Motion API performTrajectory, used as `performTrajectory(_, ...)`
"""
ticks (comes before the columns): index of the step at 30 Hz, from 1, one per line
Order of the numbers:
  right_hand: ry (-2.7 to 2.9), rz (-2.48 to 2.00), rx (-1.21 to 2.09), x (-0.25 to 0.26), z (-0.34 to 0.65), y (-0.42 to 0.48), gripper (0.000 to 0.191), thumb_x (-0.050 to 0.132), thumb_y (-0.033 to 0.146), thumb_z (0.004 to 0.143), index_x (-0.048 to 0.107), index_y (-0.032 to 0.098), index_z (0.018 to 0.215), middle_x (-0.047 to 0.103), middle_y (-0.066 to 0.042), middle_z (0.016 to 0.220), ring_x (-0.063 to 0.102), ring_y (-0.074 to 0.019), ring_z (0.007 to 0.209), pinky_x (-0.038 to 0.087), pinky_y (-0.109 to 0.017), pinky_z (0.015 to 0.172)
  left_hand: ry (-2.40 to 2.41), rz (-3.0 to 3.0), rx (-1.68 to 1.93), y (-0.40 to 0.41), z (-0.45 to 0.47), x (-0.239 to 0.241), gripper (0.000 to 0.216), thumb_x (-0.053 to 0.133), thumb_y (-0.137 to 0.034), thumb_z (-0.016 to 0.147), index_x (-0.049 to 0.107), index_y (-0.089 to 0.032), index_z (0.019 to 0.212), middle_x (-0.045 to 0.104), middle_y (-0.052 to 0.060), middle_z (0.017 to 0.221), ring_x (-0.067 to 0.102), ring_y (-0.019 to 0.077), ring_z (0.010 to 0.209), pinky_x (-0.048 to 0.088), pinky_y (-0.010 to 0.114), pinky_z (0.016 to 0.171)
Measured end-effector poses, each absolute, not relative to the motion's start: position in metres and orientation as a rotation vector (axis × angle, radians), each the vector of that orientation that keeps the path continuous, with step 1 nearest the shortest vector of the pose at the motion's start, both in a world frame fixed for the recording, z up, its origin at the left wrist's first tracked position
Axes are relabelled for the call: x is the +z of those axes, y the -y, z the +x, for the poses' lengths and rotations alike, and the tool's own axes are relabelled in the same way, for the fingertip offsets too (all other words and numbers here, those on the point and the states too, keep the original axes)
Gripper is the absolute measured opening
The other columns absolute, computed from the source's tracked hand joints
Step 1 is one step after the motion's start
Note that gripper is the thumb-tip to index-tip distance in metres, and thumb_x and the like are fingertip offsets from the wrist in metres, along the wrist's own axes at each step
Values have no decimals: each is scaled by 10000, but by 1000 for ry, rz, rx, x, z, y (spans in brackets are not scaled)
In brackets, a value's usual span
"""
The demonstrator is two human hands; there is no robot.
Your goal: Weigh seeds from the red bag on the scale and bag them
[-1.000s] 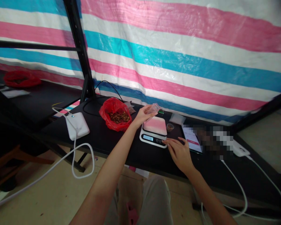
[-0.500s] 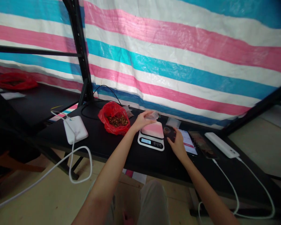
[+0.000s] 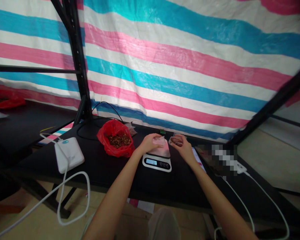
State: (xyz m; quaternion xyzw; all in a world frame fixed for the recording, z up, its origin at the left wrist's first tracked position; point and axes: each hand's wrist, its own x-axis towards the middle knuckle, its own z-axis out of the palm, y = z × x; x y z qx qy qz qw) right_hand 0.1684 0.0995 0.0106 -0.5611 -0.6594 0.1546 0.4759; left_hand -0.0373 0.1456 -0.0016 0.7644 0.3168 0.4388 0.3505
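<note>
My left hand (image 3: 148, 144) is closed on a clear plastic box (image 3: 160, 141), held at the platform of a white kitchen scale (image 3: 157, 164). Whether the box rests on the platform or is just above it, I cannot tell. The scale's small display is lit, but its digits are too small to read. Just right of the platform, my right hand (image 3: 185, 149) grips a small clear cup (image 3: 175, 141) by its sides, its open rim showing. My fingers partly hide the cup, and something brownish shows through it.
Left of the scale sits a red plastic bag (image 3: 105, 146) of brown dried pieces, with a small clear packet (image 3: 132, 129) behind it. A white power bank (image 3: 69, 155) with a cable lies further left. A phone (image 3: 199, 160) is beside my right wrist. Striped sheeting (image 3: 165, 76) hangs behind.
My right hand has taken hold of the small cup, which stood on the table, and lifted it. My left hand has lowered the box towards the platform. The camera view has shifted.
</note>
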Motion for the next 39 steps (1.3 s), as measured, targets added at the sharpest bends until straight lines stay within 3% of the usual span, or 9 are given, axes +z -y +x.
performTrajectory(6,1985,-1351,-38,55,149,-101,260,615,214,687,576,192,944,675,-68,937,630,-219,853,482,-409,792,-769,1849,1174,-146,-38,-1,516,763,-321,585,615,-152,1050,651,73,1029,587,189,919,444,319,852)
performTrajectory(12,2236,-1242,-119,77,132,-97,295,538,119,737,607,183,1016,642,-71,929,598,-193,799,478,-342,750,-681,1760,1248,-150,-38,-3,495,752,-332,602,612,-132,1032,646,80,1004,584,182,913,444,311,840)
performTrajectory(16,2301,-1242,-254,85,125,-96,328,535,128,763,580,202,1079,632,-81,1022,567,-235,941,446,-391,824,-665,1716,1260,-148,-39,1,484,749,-310,607,611,-112,1027,648,92,994,585,185,897,440,319,835)
performTrajectory(26,2503,-1181,-860,108,112,-87,313,443,90,820,556,203,1089,629,-72,1102,518,-230,1057,213,-479,1023,-648,1697,1262,-150,-42,1,529,746,-338,612,597,-98,1059,650,98,985,594,185,858,461,296,769)
performTrajectory(29,2401,-1239,-931,102,118,-87,307,450,130,836,533,197,1124,621,-75,1112,508,-232,1056,201,-464,1017,-687,1823,1300,-150,-38,-3,538,742,-347,623,593,-134,1095,639,96,1060,586,201,929,454,320,826)
performTrajectory(35,2108,-1458,-814,50,144,-95,359,476,276,849,498,208,1201,619,-95,1064,523,-259,986,311,-397,857,-921,2138,1324,-143,-32,-7,667,762,-356,602,528,-189,1204,578,93,1199,495,258,1120,351,409,988)
performTrajectory(39,1872,-1472,-548,11,155,-98,325,486,341,843,528,205,1136,622,-83,1087,536,-253,1009,336,-372,824,-1073,1992,1655,-148,-47,0,411,622,-345,767,548,-190,1140,588,78,1163,497,212,1099,355,370,976)
